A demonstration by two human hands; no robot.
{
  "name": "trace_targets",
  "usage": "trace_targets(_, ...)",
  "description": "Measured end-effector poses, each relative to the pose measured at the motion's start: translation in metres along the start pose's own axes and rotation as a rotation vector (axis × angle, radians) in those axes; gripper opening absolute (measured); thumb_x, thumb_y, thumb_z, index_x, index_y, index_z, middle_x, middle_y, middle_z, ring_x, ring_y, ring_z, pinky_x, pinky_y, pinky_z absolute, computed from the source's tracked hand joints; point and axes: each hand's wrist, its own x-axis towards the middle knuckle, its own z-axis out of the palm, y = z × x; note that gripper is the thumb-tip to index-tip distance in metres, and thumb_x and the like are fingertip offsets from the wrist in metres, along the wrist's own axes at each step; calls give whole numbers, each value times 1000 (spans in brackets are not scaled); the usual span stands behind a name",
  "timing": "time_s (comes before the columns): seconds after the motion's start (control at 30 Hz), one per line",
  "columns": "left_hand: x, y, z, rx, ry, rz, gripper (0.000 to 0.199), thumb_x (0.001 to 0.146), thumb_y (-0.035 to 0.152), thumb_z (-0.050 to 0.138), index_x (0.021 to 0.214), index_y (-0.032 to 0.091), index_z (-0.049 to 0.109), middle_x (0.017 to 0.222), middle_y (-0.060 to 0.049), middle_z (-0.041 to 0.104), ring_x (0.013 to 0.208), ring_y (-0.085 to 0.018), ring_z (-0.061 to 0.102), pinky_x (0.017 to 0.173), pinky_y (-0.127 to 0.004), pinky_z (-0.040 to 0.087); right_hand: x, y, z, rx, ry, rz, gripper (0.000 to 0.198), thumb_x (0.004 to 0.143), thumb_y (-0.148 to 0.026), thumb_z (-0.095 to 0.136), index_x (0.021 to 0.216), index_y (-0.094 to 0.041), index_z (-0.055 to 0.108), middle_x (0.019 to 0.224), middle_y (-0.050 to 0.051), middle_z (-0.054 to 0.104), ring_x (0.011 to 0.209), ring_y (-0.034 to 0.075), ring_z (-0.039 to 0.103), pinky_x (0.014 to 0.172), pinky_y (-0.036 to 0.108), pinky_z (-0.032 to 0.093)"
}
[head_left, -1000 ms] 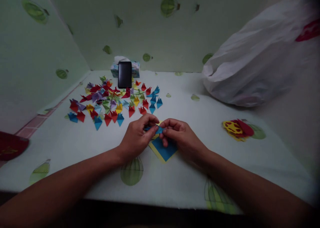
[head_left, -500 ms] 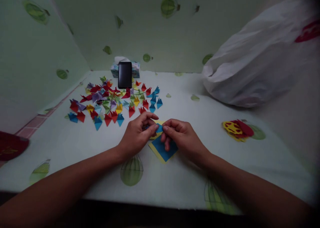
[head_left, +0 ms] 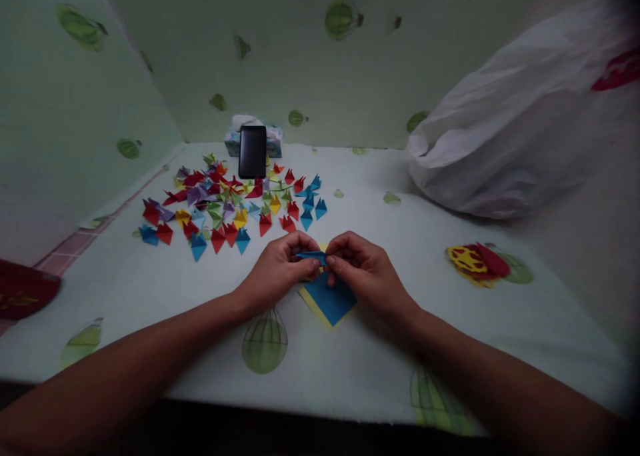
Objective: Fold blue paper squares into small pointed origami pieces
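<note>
A small folded piece of blue paper is pinched between both hands, just above the table. My left hand closes on its left end, thumb along the near side. My right hand grips its right end between thumb and forefinger. Beneath the hands lie blue and yellow paper squares, turned cornerwise and partly covered by my fingers. Beyond my left hand spreads a heap of folded paper pieces in red, blue, yellow, green and purple, many with pointed tips.
A dark phone leans against a tissue box at the back. A large white plastic bag stands at the right. Yellow and red cut-out shapes lie below it. At the left edge is a dark red object.
The blue paper has been turned in my fingers and now shows as a narrow, level strip. Both hands stay nearly in place, and the view has shifted slightly.
</note>
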Motion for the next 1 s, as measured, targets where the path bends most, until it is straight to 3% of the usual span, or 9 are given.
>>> trace_targets(0.47,1,0,-1,-54,21,26,18,75,22,76,86,15,63,74,1,67,68,-10,64,67,-22,51,1,0,0,164,4,12,12,79,-23,69,86,-20,60,66,-4,62,59,12,60,61,27,47)
trace_targets(0.67,0,-4,-4,130,61,260,11,79,19,72,87,17,65,82,0,66,77,-12,63,71,-24,51,-1,2,-1,238,-27,-67,10,90,-28,64,88,-19,62,66,-2,66,63,12,62,67,27,49)
trace_targets(1.0,-6,-1,-5,288,50,615,15,85,4,62,87,19,65,89,-2,68,86,-13,65,77,-26,51,-7,-7,-4,144,-38,-180,6,90,-24,65,91,-18,64,71,1,67,65,13,63,64,27,50)
